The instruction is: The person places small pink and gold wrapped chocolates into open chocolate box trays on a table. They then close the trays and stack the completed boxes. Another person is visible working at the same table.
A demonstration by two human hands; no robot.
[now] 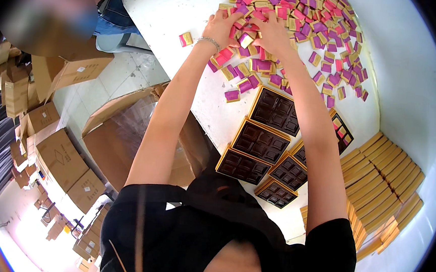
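Note:
Both my hands reach to the far part of the white table, into a spread pile of small rectangular wrapped sweets in gold, pink and purple. My left hand, with a bracelet at the wrist, rests on the pile's left side, fingers apart and bent over several pieces. Opposite it, my right hand touches the pile, its fingers also spread. Between the two hands lies a gold and purple wrapped sweet. Some fingertips are hidden among the pieces. Nearer to me, gold-edged boxes hold dark brown compartment trays.
Under my right arm, another dark tray has wrapped sweets in it. Stacked gold boxes stand at the right by the wall. Left of the table is an open carton with clear plastic inside. Another person's jeans show at upper left.

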